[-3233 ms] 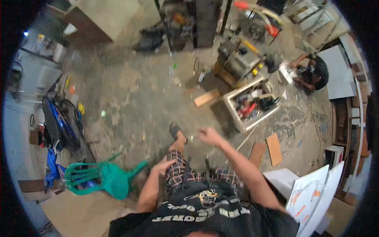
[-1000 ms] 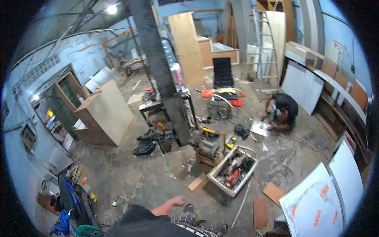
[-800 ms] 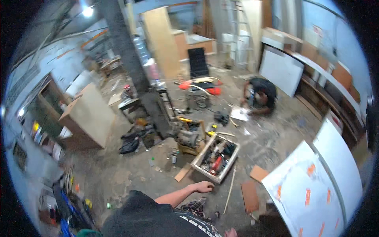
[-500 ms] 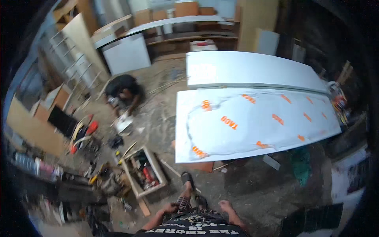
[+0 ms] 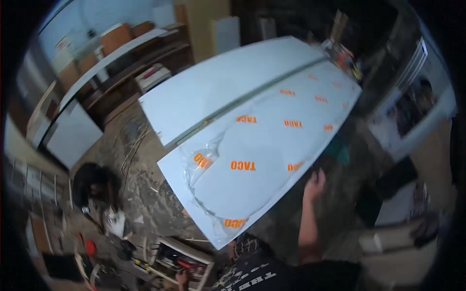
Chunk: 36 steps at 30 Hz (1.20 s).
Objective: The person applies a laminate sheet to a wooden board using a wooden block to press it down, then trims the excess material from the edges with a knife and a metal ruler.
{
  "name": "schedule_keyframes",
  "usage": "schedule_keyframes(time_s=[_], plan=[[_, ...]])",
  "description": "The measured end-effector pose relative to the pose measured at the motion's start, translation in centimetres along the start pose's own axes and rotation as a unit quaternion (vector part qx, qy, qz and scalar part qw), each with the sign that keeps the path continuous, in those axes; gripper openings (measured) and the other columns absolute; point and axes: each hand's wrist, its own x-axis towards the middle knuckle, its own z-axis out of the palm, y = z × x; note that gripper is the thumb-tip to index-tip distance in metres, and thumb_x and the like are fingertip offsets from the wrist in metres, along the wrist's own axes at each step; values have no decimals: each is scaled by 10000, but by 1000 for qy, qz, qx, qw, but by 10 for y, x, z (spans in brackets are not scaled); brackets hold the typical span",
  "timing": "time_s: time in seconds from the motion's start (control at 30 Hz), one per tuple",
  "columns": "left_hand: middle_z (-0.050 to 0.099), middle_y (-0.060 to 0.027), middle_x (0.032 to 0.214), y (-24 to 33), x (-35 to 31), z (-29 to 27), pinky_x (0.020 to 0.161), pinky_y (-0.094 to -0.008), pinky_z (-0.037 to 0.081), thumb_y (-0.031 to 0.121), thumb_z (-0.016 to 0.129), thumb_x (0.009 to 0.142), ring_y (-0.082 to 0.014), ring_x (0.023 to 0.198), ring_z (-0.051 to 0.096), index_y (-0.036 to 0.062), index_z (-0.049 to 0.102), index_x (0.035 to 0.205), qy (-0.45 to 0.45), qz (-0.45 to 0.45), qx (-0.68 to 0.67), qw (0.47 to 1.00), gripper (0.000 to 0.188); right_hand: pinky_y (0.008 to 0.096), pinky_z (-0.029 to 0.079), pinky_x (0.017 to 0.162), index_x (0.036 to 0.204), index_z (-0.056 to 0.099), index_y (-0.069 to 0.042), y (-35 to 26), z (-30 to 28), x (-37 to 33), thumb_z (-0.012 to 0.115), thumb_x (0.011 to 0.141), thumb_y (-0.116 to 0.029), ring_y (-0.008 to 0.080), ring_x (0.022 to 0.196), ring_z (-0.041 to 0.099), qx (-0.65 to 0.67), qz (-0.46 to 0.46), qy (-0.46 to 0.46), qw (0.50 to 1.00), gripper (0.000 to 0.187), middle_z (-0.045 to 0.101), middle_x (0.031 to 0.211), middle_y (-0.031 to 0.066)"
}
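A large white board [image 5: 272, 145], partly under loose clear film with orange print, lies in front of me. A narrower white panel [image 5: 228, 92] lies along its far side, with a gap between the two. My right hand [image 5: 315, 184] is raised just off the board's near edge, fingers loosely bent and apart, holding nothing I can see. Low in the picture, my left hand [image 5: 182, 277] hangs by a wooden tray [image 5: 209, 264] of tools; its fingers are too dark and small to read.
At the left a person [image 5: 94, 186] crouches on the floor over a white piece [image 5: 116, 222]. A white sheet [image 5: 73, 136] leans on a low bench behind. Tools and scraps litter the lower left. A green cloth or bag [image 5: 342, 151] lies beyond the board's near edge.
My view has swung right and I have come closer to the board, which now slants across the picture. My right arm has reached forward toward its near edge. The crouching person stays at the left.
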Motion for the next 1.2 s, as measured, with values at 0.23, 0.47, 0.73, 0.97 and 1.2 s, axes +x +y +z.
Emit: schedule_keyframes(time_s=[0.23,0.47,0.73,0.97,1.2], plan=[[692,-111,1107,151,60,9,870,-410,503,328,664,902,-253,1001,638,44,680,1201,-170,-70,254,950,413,542,363,1065,1323,550,-125,-59,74,-13,641,855,-252,367,1280,457,-258,-38,-234,937,494,525,1336,161],[696,-117,1021,187,137,-52,802,-423,499,342,661,886,-251,903,632,56,704,1129,-84,-11,182,980,379,579,265,1109,1348,522,-109,-84,123,-151,622,830,-135,397,1355,377,-225,-226,-271,908,529,453,1432,212],[702,-124,923,111,104,67,723,-437,495,359,657,867,-248,791,625,69,733,1047,12,-115,160,980,350,503,340,949,1334,504,-21,-143,187,-124,587,922,-205,346,1111,451,16,-247,-451,858,459,503,1193,235],[667,-122,821,70,10,176,653,-444,466,299,662,855,-244,688,591,41,704,960,120,-200,25,972,281,424,391,744,1222,578,-14,-133,212,-121,550,945,-184,273,858,485,31,-66,-709,702,326,525,955,158],[686,-159,881,145,-17,300,704,-432,506,371,649,855,-283,776,639,22,723,993,135,-154,9,979,383,345,442,538,1111,653,-7,-59,216,32,514,968,-163,199,605,520,45,99,-739,664,253,546,717,80]])
